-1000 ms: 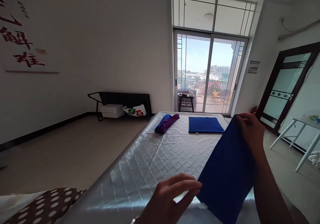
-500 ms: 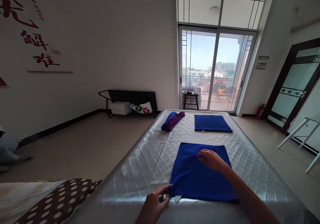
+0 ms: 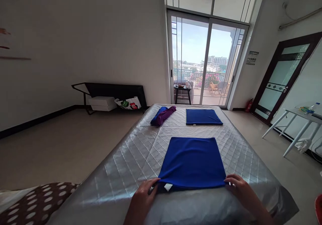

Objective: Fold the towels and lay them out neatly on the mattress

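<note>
A flat, nearly square blue cloth [image 3: 192, 161] lies on the quilted silver-grey mattress [image 3: 125, 171] in front of me. My left hand [image 3: 146, 192] pinches its near left corner, beside a small white label [image 3: 168, 186]. At the near right corner, my right hand [image 3: 237, 184] has thumb and fingers closed on the cloth's edge. The near edge runs fairly straight between both hands, with slight creases at the left. Farther back lie a second flat blue cloth [image 3: 204, 116] and a bunched blue and purple cloth [image 3: 164, 115].
A brown polka-dot fabric [image 3: 37, 201] lies at the lower left. Against the wall, a black frame [image 3: 113, 90] holds a white box [image 3: 102, 103] and a printed bag [image 3: 128, 103]. To the right stand a white table [image 3: 297, 114] and a fire extinguisher [image 3: 248, 105].
My right hand has moved from above the middle of the blue cloth to its near right corner and closed there. My left hand now grips the left corner. The view has turned right.
</note>
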A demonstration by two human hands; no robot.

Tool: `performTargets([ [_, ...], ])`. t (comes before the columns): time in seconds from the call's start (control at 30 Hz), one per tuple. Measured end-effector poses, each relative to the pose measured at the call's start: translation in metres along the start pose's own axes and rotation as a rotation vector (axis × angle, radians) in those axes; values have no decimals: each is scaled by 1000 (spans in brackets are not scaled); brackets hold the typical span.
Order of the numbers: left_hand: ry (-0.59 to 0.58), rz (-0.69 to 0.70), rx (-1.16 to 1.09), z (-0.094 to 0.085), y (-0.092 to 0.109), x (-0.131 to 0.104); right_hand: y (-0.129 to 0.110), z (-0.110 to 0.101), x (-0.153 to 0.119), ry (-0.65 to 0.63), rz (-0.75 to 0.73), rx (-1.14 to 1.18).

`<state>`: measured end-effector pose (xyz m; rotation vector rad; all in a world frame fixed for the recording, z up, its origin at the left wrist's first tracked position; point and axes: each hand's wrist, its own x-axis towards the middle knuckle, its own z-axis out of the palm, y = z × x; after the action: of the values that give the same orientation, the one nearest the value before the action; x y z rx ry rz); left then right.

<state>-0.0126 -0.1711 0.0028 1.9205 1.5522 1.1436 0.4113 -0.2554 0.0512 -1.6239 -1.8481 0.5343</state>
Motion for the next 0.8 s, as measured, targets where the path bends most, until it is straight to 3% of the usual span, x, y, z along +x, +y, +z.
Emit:
performTargets([
  [0.2,69,134,49,-8,13,4,-19,-8,8,147,-143,52],
  [0.37,119,150,18,-27,38,22,-43,-37,15,312,-290,17],
  [0.57,206,243,-22,-67,98,51,-79,-90,30,483,-515,-128],
  [0.67,204,262,-53,-89,132,62,-93,-114,36,558,-516,-158],
  [0.8,208,181,-144,-110,164,67,-108,-137,36,582,-425,-117],
])
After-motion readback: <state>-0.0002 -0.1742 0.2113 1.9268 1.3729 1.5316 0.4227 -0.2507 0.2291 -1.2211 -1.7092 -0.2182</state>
